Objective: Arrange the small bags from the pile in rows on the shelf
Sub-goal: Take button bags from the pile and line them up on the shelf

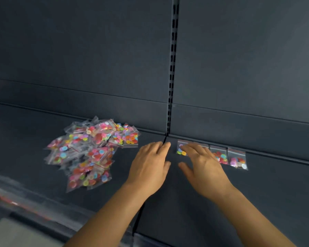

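Looking at it, your left hand [150, 163] is closer to the pile [91, 150] sitting left of centre, fingers loosely together holding nothing, while your right hand [202, 164] lies spread on the row of bags [237, 158] at centre right of the shelf [257, 193].

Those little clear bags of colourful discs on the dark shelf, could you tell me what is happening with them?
A person is laying small clear plastic bags of colourful discs in a row along the back of the dark grey shelf. The right hand rests with straight fingers over the row of bags, while the left hand lies open beside it. The loose pile of bags waits to the left.
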Available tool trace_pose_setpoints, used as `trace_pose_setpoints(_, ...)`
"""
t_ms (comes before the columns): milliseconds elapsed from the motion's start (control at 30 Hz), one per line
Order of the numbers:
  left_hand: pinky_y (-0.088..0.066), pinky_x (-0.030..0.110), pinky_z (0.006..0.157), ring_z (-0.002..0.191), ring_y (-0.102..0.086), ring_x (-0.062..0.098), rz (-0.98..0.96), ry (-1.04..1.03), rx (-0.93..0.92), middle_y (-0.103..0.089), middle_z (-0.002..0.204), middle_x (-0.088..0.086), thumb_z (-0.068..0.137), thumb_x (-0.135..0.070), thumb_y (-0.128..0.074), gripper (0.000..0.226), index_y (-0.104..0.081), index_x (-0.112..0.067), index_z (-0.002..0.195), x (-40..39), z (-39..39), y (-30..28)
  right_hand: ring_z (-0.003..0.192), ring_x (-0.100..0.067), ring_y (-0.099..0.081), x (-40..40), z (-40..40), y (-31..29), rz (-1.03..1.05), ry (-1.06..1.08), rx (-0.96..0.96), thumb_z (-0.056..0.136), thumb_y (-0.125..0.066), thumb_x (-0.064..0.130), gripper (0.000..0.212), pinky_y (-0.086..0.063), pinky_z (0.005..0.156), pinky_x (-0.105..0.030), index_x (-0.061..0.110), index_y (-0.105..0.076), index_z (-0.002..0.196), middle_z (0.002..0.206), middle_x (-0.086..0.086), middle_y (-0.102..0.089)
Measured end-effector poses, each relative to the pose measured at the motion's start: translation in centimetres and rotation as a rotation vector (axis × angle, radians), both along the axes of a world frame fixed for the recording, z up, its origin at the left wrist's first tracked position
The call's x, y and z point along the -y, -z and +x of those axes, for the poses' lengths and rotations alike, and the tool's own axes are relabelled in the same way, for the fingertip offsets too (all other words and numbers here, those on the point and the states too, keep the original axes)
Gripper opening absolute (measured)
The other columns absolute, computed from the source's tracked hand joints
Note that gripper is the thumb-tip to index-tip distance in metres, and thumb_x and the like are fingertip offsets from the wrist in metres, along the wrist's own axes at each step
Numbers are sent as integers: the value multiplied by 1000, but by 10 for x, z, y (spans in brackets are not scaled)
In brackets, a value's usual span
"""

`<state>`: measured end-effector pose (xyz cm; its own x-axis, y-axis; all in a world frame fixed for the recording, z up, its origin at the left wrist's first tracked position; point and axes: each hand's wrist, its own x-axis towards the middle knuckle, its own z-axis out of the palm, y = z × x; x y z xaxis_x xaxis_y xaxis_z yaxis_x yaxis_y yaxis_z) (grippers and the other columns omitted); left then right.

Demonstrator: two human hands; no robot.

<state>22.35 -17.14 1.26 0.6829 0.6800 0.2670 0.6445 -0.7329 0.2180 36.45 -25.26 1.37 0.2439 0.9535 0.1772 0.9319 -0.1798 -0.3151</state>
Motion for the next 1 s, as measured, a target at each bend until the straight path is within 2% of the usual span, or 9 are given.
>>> trace_pose_setpoints(167,-20,26,112,138,-25,13,-20,-66,-42,-31,150,-6,98,-34,-43,56,-22,-23,149,-34,-46,1,135,-17,-32,-40,-43,4,-29,-42,-22,96,-46,36,51,-21,113,-28,22,-34,143,147,4,-36)
trace_pose_setpoints(300,-15,28,115,140,-23,15,-20,-104,-107,-29,152,-3,99,-32,-43,56,-22,-20,149,-70,-73,5,134,-18,-33,-77,-72,12,-60,-49,-51,97,-44,33,50,-27,111,-29,22,-32,144,148,4,-35)
trace_pose_setpoints(500,5,39,117,146,12,18,-107,-128,-326,2,160,-3,101,-37,-33,58,-9,-19,152,-118,-93,21,142,-19,-18,-125,-96,26,-148,-80,-51,98,-39,28,56,-20,116,-37,28,-16,149,157,5,-17)
trace_pose_setpoints(600,12,42,115,146,12,17,-105,-73,-380,-2,160,-2,102,-38,-28,56,-12,-16,151,-123,-95,25,146,-16,-6,-136,-100,33,-250,-94,-20,100,-33,31,56,-10,117,-38,29,-9,150,159,8,-5)
trace_pose_setpoints(700,11,44,115,146,0,16,-91,11,-359,-15,158,-3,102,-35,-29,51,-22,-16,149,-121,-99,28,145,-15,-11,-128,-101,34,-266,-70,41,101,-31,32,51,-10,117,-34,25,-19,149,158,8,-13)
trace_pose_setpoints(767,8,43,117,143,-19,14,-74,105,-312,-29,153,-4,101,-33,-32,46,-34,-18,144,-118,-103,28,137,-17,-28,-117,-102,31,-214,-45,85,100,-32,32,42,-20,113,-32,26,-38,141,150,7,-33)
trace_pose_setpoints(867,-9,30,111,121,-46,13,-79,253,-189,-53,132,-7,100,-28,-36,34,-56,-20,127,-111,-109,25,112,-19,-48,-102,-102,29,-129,-21,82,98,-38,30,29,-35,94,-26,25,-60,115,119,4,-57)
trace_pose_setpoints(933,-27,26,104,111,-51,14,-141,266,-78,-59,124,-6,99,-26,-41,31,-60,-19,122,-108,-109,24,104,-20,-51,-98,-100,29,-88,32,4,96,-44,29,24,-38,79,-24,22,-66,105,106,1,-60)
trace_pose_setpoints(1000,-38,27,101,115,-49,13,-204,205,13,-54,129,-5,98,-24,-46,33,-54,-19,130,-110,-104,26,104,-20,-50,-99,-97,30,-41,98,-85,94,-51,30,21,-39,76,-24,23,-65,108,109,0,-58)
